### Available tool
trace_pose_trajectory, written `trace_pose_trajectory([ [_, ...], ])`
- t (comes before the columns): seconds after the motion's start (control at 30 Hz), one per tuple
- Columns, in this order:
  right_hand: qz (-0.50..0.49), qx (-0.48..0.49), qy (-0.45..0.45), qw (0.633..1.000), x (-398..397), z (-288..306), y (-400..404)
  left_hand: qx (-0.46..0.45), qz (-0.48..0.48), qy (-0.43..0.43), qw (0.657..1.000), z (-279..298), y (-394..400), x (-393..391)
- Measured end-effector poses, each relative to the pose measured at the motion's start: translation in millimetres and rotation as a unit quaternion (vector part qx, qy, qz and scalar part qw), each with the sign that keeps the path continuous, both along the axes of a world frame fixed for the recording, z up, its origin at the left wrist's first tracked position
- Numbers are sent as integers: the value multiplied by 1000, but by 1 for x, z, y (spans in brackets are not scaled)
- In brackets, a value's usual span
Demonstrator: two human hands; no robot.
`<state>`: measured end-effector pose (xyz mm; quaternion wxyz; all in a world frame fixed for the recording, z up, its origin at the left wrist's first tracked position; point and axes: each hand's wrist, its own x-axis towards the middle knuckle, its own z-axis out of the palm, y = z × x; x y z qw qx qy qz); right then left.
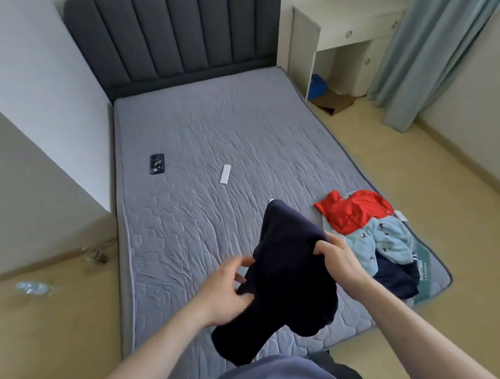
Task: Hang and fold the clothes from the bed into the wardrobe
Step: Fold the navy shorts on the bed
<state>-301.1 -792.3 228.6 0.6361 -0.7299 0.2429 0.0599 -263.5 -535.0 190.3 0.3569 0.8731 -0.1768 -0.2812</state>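
Note:
A dark navy garment (293, 279) hangs bunched above the foot of the grey mattress (208, 138). My right hand (339, 257) grips its upper right edge with curled fingers. My left hand (224, 291) pinches the garment's left side. On the mattress's right corner lies a pile of clothes: a red garment (353, 213) on top, a light blue patterned one (383, 244) below it, and a dark blue one (398, 279) at the near side. No wardrobe is in view.
A black phone (157, 164) and a white remote (225, 175) lie on the mattress. A white desk (346, 29) stands right of the headboard, with teal curtains (441, 36) beside it. A plastic bottle (33, 288) lies on the floor at left.

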Motion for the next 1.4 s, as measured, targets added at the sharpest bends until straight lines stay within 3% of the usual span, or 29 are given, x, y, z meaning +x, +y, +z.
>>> trace_pose_trajectory([
  [0.07, -34, 46, 17, 998, 8, 12, 7, -27, -42, -29, 998, -3, -3, -22],
  [0.17, -44, 95, 54, 993, 17, 22, 14, -86, -41, -158, 983, -10, -15, -26],
  [0.27, -36, 99, 83, 991, 21, 36, 12, -82, -52, -269, 958, -17, -17, -12],
  [0.33, -27, 71, 96, 992, 21, 42, 0, -102, -39, -288, 951, -13, -14, -1],
  [0.4, 12, 6, 96, 995, 19, 44, -13, -128, -5, -272, 954, 6, -9, 11],
  [0.53, 61, -136, 68, 987, 12, 27, -26, -202, 41, -111, 972, 59, 2, 29],
  [0.63, 40, -132, 30, 990, -2, 21, -15, -206, 29, -94, 974, 86, 0, 40],
  [0.8, 161, 8, -23, 987, -25, 45, 25, -100, 44, -72, 991, 95, -13, 43],
  [0.87, 202, -17, -18, 979, -27, 49, 39, -63, 59, -77, 993, 92, -16, 43],
  [0.97, 180, -89, -5, 980, -26, 35, 55, -60, 89, -71, 992, 93, -21, 43],
  [1.1, 184, -107, 14, 977, -26, 16, 71, -119, 140, -35, 982, 94, -18, 43],
  [1.23, 181, -207, -12, 962, -19, 1, 69, -167, 153, 34, 974, 90, -4, 54],
  [1.4, 174, -243, 5, 954, -2, -5, 35, 32, 85, -112, 990, 89, 25, 68],
])
